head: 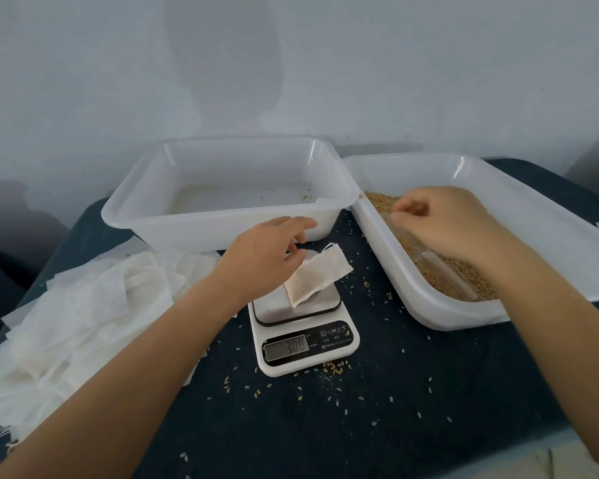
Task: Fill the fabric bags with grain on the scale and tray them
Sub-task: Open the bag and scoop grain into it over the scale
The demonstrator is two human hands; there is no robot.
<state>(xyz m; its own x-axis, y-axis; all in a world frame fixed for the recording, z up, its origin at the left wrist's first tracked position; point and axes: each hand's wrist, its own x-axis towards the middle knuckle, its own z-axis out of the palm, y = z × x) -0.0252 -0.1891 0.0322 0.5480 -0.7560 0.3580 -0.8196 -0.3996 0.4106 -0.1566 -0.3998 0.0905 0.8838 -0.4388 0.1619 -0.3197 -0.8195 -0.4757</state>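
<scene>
A white fabric bag (pixel 317 276) with some grain inside lies on the platform of the small white digital scale (pixel 305 344) in the middle of the table. My left hand (pixel 260 254) pinches the bag's upper edge between thumb and fingers. My right hand (pixel 443 221) is over the grain tray (pixel 550 223) on the right, fingers curled in a pinch above the brown grain (pixel 446 271); a clear scoop (pixel 440 267) lies in the grain under my wrist. The white tub (pixel 222 223) behind the scale holds only a few stray kernels.
A heap of flat white fabric bags (pixel 80 305) covers the table's left side. Loose kernels are scattered on the dark blue tablecloth (pixel 395 409) around and in front of the scale. A pale wall stands close behind the tub and the tray.
</scene>
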